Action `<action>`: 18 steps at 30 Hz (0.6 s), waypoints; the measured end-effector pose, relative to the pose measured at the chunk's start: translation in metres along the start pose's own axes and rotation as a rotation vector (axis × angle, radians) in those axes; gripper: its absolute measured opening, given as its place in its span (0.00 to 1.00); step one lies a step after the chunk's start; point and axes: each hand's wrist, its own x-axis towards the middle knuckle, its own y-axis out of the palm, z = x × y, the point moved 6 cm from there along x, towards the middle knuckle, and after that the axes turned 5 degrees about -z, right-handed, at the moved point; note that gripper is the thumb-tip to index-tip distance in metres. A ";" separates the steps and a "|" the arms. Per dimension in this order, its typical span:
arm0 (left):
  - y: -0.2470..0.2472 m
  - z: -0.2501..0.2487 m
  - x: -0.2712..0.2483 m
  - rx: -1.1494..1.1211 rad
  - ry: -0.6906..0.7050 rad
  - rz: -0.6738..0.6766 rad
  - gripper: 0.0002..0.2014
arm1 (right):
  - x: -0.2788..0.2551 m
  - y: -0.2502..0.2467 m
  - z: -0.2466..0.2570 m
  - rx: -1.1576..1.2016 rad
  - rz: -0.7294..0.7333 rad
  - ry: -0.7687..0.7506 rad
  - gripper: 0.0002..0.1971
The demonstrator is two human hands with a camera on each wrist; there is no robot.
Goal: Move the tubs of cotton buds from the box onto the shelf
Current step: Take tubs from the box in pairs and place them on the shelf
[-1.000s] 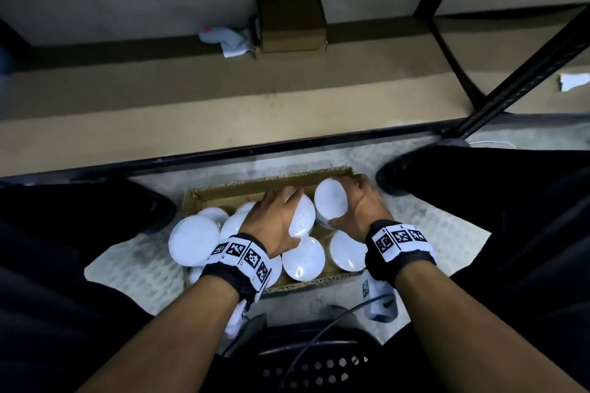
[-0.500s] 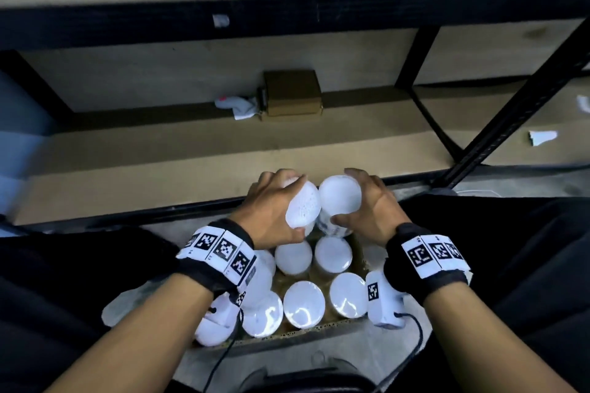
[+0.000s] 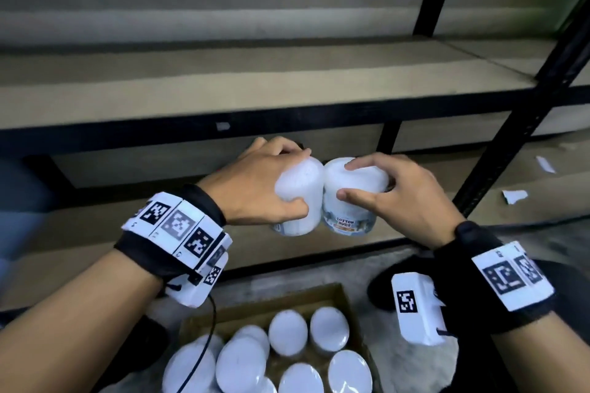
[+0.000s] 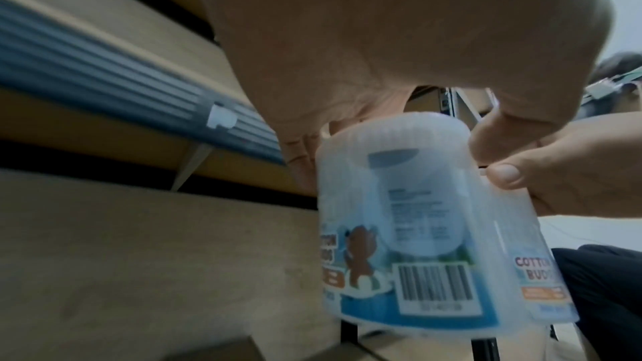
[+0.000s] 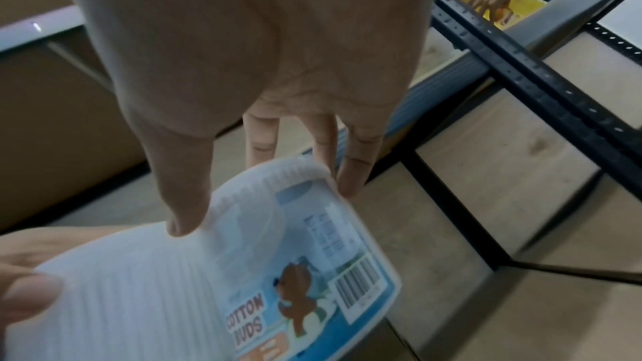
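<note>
Left hand (image 3: pixel 255 188) gripped a translucent white plastic tub with a blue cotton-buds label (image 3: pixel 300 198) from above, fingers and thumb curled round its lid end. Right hand (image 3: pixel 412 201) gripped a second matching white tub with a blue label (image 3: pixel 351 198) the same way, thumb on the near side, fingers over the top. The two tubs touched side by side between the grips, both held in the air, slightly tilted. Below the grips sat an open brown cardboard box (image 3: pixel 338 293) on the floor, with more white-lidded tubs (image 3: pixel 287 332) upright inside. Beyond the grips stood a beige-board shelf with black metal frame (image 3: pixel 223 96), its front rail just above and behind the held tubs. Black upright post (image 3: pixel 523 124) stood right of the right grip.
</note>
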 end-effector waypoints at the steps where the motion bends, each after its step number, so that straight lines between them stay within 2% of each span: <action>1: -0.013 -0.004 0.004 -0.001 0.022 -0.026 0.47 | 0.004 -0.010 0.008 0.007 -0.017 -0.027 0.22; 4: -0.053 -0.018 0.016 0.009 0.086 -0.103 0.45 | 0.019 -0.042 0.027 0.015 -0.086 -0.081 0.19; 10: -0.113 -0.036 0.048 0.039 0.153 -0.193 0.44 | 0.058 -0.091 0.057 0.017 -0.217 -0.143 0.20; 14: -0.134 -0.040 0.075 0.014 0.155 -0.207 0.44 | 0.092 -0.102 0.059 -0.003 -0.263 -0.096 0.24; 18: -0.137 -0.039 0.104 0.012 0.133 -0.149 0.46 | 0.119 -0.104 0.059 -0.111 -0.277 -0.013 0.23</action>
